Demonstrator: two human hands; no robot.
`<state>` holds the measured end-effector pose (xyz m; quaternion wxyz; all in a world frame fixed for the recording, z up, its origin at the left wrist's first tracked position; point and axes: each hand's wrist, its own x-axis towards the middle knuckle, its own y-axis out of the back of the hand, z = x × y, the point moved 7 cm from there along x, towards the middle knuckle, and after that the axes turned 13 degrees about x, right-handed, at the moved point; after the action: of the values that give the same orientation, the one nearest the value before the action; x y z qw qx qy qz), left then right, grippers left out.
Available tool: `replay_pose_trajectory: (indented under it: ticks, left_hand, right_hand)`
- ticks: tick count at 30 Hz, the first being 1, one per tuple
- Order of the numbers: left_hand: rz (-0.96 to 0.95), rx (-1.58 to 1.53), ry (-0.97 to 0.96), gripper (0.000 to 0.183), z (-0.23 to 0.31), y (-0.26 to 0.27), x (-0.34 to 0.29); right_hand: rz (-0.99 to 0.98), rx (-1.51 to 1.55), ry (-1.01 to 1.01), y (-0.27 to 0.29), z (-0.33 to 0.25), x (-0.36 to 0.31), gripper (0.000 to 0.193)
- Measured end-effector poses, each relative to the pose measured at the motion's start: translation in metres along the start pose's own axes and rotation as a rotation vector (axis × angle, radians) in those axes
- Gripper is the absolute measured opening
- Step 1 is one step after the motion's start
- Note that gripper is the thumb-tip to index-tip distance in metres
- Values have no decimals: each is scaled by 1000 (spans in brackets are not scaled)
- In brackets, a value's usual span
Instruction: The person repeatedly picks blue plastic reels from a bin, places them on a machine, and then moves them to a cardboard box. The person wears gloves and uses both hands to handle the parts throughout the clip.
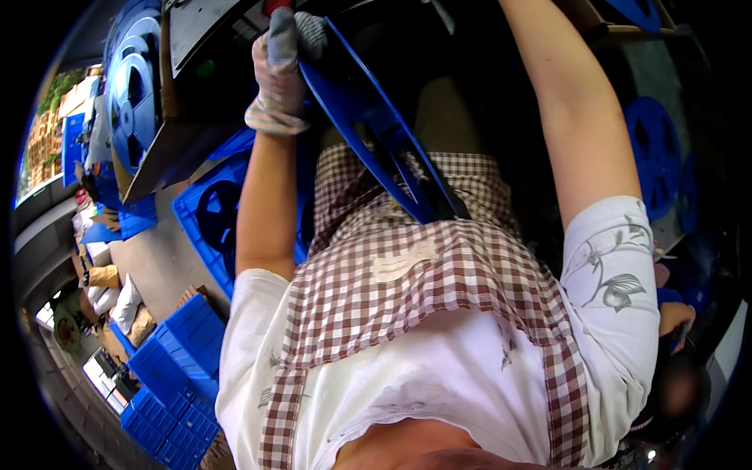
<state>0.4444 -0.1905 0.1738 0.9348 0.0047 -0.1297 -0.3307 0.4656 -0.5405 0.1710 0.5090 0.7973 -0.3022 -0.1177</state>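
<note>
My left hand (pixel 282 66), in a striped knit glove with grey fingers, is closed at the upper rim of a blue plastic reel (pixel 356 129). The reel stands tilted, nearly edge-on, in front of my lap, its lower edge against my brown-and-white checked apron (pixel 439 266). A gap shows between its two flanges. Just past the thumb is a small red part (pixel 276 5), mostly cut off by the frame. My right arm (pixel 572 102) reaches up beyond the top edge, so that hand is out of sight.
More blue reels (pixel 131 106) stand in a cardboard box (pixel 157 160) at the left. A blue crate (pixel 188 207) lies below it, with stacked blue crates (pixel 176 352) farther down. Reels (pixel 654 157) and another person's hand (pixel 677 321) are at the right.
</note>
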Motion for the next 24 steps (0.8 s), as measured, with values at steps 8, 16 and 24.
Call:
replay_pose_trajectory:
  ticks: [8,16,24]
  left_hand:
    - [302,-307,-19,61,-6,53,-66]
    - [263,-352,-66,60,5,43,-56]
    - [172,-346,-77,59,6,19,-33]
  right_hand:
    - [69,307,109,-18,13,18,29]
    - [-218,1336,241,26,-20,-94,25]
    - [-509,907,889,68,-129,-264,16]
